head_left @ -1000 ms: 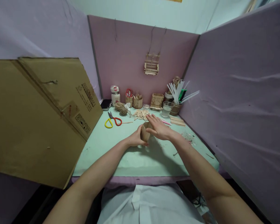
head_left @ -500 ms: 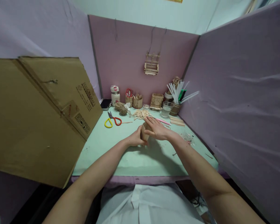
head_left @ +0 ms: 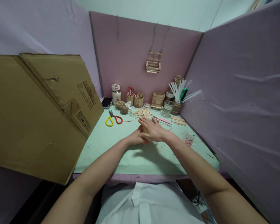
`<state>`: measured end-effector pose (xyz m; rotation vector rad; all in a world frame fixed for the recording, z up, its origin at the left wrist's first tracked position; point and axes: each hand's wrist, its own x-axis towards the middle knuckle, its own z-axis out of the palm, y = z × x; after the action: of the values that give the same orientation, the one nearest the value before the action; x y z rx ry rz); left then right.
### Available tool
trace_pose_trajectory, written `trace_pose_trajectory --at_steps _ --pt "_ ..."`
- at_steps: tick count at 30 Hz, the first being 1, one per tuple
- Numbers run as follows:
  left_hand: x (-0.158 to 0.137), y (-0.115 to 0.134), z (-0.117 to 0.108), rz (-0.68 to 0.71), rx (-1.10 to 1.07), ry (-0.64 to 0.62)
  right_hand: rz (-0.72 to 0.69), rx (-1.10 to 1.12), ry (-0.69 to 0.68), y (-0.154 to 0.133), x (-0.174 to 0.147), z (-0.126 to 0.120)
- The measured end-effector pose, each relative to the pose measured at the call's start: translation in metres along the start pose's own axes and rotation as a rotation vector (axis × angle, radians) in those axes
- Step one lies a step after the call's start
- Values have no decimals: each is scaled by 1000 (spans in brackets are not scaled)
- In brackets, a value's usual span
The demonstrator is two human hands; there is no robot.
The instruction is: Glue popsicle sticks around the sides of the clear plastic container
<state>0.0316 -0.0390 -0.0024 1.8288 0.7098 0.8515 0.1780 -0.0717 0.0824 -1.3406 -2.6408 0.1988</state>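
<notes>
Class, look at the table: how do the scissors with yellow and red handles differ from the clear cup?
The scissors lie flat; the clear cup stands upright. The scissors show dark blades and coloured handles, whereas the cup is see-through and colourless. The scissors end in two loops, while the cup has one round rim. Both rest on the pale green tabletop.

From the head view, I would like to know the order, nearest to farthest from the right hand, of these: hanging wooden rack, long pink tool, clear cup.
1. Long pink tool: just beyond the right hand, toward its right.
2. Clear cup: farther back, behind the pink tool.
3. Hanging wooden rack: farthest, up against the pink back panel.
</notes>
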Motion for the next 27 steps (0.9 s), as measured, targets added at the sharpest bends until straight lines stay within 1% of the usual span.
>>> trace_pose_trajectory --at_steps 4,9,12,14,15,17,20,22,27 --pt "-1 5 0 -23 -7 -7 2 -4 -11 -1 0 1" --pt "-1 2 -1 8 14 -8 -12 16 -18 0 0 -1" --pt "-1 -2 -3 -38 68 -2 -46 77 59 13 -2 -11" --pt "-3 -4 -4 -79 110 8 -33 116 125 27 -5 -18" --pt "-4 -4 -4 -92 122 10 -17 128 135 34 -7 -20" --pt "-6 -3 -5 -101 126 7 20 136 100 45 -10 -22" --pt "-7 1 -5 -102 143 -5 51 130 14 53 -12 -16" --pt "-7 2 -6 -102 161 -6 46 129 -12 54 -13 -10" --pt "-7 1 -6 -93 151 -1 11 139 48 57 -12 4"
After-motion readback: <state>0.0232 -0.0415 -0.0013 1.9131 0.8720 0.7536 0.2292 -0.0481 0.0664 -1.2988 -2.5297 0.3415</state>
